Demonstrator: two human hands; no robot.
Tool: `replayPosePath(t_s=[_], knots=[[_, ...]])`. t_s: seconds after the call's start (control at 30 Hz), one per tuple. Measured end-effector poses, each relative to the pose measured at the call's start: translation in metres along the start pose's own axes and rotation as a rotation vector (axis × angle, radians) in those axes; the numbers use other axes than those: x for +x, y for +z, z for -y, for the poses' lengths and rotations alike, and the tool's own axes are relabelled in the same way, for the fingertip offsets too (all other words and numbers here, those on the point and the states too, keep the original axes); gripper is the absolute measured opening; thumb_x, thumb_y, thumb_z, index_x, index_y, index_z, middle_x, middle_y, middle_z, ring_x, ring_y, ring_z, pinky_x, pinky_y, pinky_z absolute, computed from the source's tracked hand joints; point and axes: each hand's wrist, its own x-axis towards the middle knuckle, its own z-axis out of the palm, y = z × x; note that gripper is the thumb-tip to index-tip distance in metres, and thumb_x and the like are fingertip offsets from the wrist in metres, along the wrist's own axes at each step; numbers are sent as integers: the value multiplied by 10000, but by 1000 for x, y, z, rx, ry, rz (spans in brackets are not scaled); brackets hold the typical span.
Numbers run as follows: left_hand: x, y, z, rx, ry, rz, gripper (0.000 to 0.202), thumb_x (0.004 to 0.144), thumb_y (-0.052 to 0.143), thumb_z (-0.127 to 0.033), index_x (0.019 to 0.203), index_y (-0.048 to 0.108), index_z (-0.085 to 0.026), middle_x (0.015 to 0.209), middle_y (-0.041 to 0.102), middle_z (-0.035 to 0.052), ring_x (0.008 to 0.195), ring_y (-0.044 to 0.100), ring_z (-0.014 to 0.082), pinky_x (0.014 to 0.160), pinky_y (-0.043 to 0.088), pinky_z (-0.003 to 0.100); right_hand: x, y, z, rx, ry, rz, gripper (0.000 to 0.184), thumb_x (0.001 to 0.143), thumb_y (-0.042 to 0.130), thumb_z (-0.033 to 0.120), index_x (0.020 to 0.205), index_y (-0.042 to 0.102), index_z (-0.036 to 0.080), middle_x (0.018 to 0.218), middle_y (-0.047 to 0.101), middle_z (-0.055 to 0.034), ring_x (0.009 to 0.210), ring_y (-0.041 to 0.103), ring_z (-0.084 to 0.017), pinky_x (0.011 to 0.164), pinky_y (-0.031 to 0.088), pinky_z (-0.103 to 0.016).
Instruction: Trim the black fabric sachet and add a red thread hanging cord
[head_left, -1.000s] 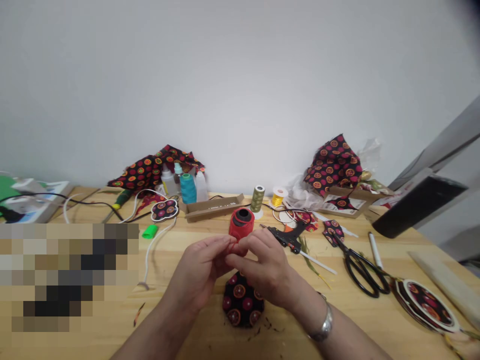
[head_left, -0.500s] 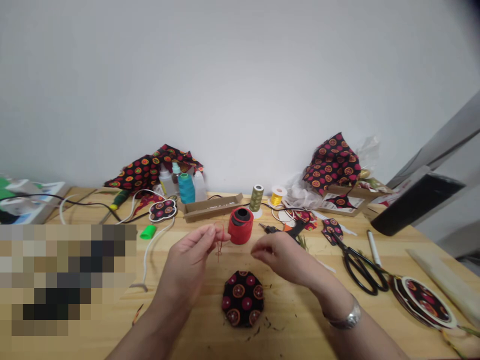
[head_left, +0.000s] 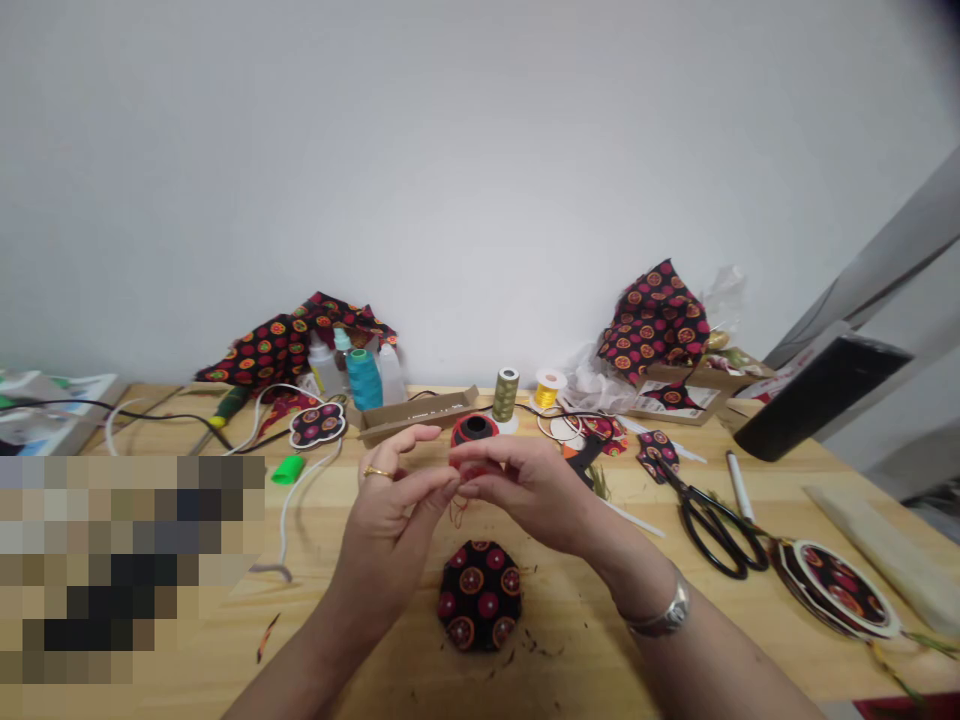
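Pale wall (head_left: pixel 480 180) rose behind the table (head_left: pixel 585 680). The left hand (head_left: pixel 397 505) pinched red thread (head_left: pixel 458 512), its loose end dangling below the fingertips; the right hand (head_left: pixel 529 490) met it there, thumb and finger close together, though whether they gripped thread I couldn't tell. Just beyond them stood the spool (head_left: pixel 475 432), partly hidden by the right hand. Below both lay the patch (head_left: pixel 480 597). Past the right hand lay a half-covered glue gun (head_left: pixel 592 455), scissors (head_left: pixel 684 490) further right
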Motion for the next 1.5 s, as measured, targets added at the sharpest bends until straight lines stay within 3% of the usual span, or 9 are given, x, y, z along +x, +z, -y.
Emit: replayPosePath(t_s=[0.17,0.47,0.6,0.7,0.77,0.83,1.03,1.23,1.5], knots=[[-2,1,-1,23,37,48,225,876,499,-233,858,720,-270,1206,477,54,1134,442,245,906,374,400,-1,-3,3,-125,110,-79,158,772,616,148,624,662,181,551,561,33,523,473,-96,508,351,-214],[-4,4,9,-8,-1,30,199,860,522,-247,886,719,-256,1184,496,55,1059,485,219,919,369,358,-7,-14,13,-202,100,-161,221,783,616,205,564,615,181,489,490,49,457,384,-76,446,289,-211],[-11,-3,5,-18,-211,-149,225,790,601,-324,940,712,-198,1031,560,77,930,529,223,832,402,331,-8,-15,14,-251,103,-247,249,790,609,207,543,596,181,454,445,57,438,343,-74,433,257,-215],[-23,-4,-8,-364,-571,104,273,763,607,-428,716,727,-187,621,587,17,563,478,143,533,379,249,-14,-8,13,-349,60,-255,241,806,597,201,567,577,178,487,474,52,471,384,-80,474,287,-221],[-32,-2,-19,-688,-848,332,345,772,585,-462,706,722,-153,572,587,13,431,337,80,426,266,215,-24,2,12,-454,25,-250,217,812,586,180,596,568,175,540,519,36,518,431,-91,515,307,-229],[-39,3,-25,-914,-978,372,313,776,604,-421,749,721,-133,610,602,17,422,271,47,414,189,195,-37,13,11,-586,-23,-240,189,813,569,155,625,561,169,601,553,11,575,466,-113,547,312,-246],[-48,13,-20,-1219,-1098,355,263,805,617,-327,661,686,-117,461,367,-69,443,221,45,408,114,172,-73,42,1,-773,-249,-204,211,851,459,97,663,530,163,608,562,-18,582,453,-141,554,318,-273],[-45,19,-14,-1151,-1207,282,218,694,734,-309,715,725,-92,496,473,-41,422,220,12,374,115,126,-85,56,-12,-810,-325,-223,213,806,454,38,646,535,152,591,561,-29,559,452,-141,553,367,-275],[-40,24,-9,-1139,-1158,228,202,687,742,-291,674,707,-93,487,466,-46,416,267,11,352,170,101,-90,61,-19,-771,-311,-209,214,815,451,54,657,556,154,612,610,-51,570,512,-146,538,419,-259]])
